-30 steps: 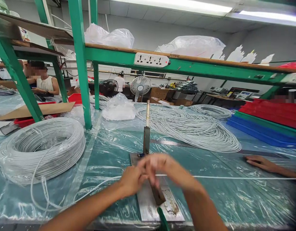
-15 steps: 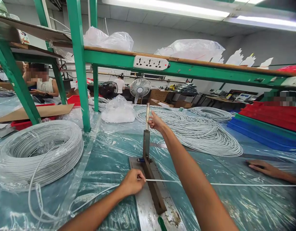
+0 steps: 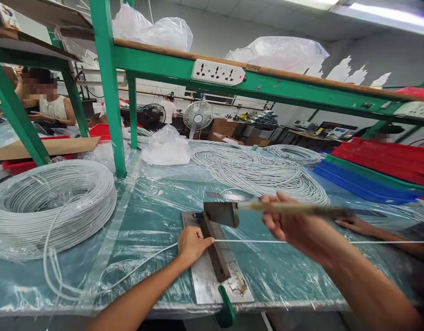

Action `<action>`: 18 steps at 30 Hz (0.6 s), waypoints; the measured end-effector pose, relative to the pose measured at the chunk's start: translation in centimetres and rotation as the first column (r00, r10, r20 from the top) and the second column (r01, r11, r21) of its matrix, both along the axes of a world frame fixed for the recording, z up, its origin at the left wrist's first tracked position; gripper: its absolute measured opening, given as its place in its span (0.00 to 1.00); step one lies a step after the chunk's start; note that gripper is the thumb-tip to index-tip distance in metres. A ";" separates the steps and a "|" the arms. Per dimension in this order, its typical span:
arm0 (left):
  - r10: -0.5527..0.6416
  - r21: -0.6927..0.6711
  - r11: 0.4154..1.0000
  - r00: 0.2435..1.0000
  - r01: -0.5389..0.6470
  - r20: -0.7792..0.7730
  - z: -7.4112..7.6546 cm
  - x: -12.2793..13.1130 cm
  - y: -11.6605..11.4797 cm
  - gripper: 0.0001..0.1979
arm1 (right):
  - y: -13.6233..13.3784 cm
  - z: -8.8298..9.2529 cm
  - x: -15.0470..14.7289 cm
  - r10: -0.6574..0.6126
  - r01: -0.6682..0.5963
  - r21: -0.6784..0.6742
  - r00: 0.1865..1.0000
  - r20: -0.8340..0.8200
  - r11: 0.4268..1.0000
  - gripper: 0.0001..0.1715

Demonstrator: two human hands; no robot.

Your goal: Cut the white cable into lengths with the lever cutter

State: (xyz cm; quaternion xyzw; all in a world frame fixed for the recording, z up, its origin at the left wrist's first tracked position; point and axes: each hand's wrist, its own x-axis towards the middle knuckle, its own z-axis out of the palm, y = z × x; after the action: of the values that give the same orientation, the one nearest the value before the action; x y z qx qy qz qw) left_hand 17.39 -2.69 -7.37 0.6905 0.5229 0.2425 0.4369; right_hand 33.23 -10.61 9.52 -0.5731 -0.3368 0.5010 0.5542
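My left hand (image 3: 194, 243) is closed in a pinch on a thin white cable (image 3: 163, 249), right beside the brown metal bar (image 3: 217, 257) of a hand lever cutter. The cable crosses the bar and runs taut to the right. My right hand (image 3: 284, 220), smeared by motion, is on the cutter's long handle (image 3: 311, 210), which lies almost level and points right. Between handle and bar, the wide metal blade (image 3: 221, 214) stands over the plate's far part. The cutter's metal base plate (image 3: 201, 285) sits at the table's front edge, with a green clamp handle (image 3: 226, 305) beneath it.
A wrapped cable coil (image 3: 98, 216) stands left, and loose cable loops (image 3: 253, 170) spread behind the cutter. Another person's hand (image 3: 356, 226) rests at the right near a metal strip. Stacked red and blue trays (image 3: 356, 181) are at the right; a green shelf frame (image 3: 156, 62) spans above.
The cutter handle has swung from upright to nearly level on the right, carried by my right hand. My left hand stays on the cable at the bar. The view has tilted down.
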 end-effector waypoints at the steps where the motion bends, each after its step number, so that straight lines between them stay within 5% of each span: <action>1: 0.001 0.005 1.000 1.000 -0.001 -0.008 0.1 0.0 -0.1 0.18 | -1.9 -0.7 -0.3 0.014 -0.015 -0.046 1.000 -0.007 0.999 0.18; 6: -0.001 0.029 1.000 0.999 0.002 -0.035 0.4 0.0 -0.4 0.17 | -8.4 -4.2 -1.9 -0.024 0.022 -0.243 1.000 -0.002 0.970 0.44; 8: 0.001 0.041 0.999 0.999 0.001 -0.042 0.5 0.0 -0.5 0.17 | -9.4 -5.2 -2.4 -0.058 0.049 -0.288 0.998 -0.022 0.956 0.40; 12: 0.005 0.075 0.997 0.999 -0.001 -0.050 0.6 -0.1 -0.6 0.17 | -9.5 -6.6 -2.9 0.042 -0.118 -0.397 0.980 -0.195 0.910 0.16; 18: -0.009 0.094 0.995 0.999 0.013 -0.047 0.4 -0.3 -0.7 0.18 | -8.9 -8.7 -3.7 0.066 -0.119 -0.440 0.989 -0.135 0.890 0.17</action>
State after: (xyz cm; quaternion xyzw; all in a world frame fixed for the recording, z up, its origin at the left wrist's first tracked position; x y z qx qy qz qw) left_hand 17.08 -3.37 -6.96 0.7187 0.5171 0.2483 0.3928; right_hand 29.52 -19.52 0.84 -0.6382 -0.2069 0.6233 0.4018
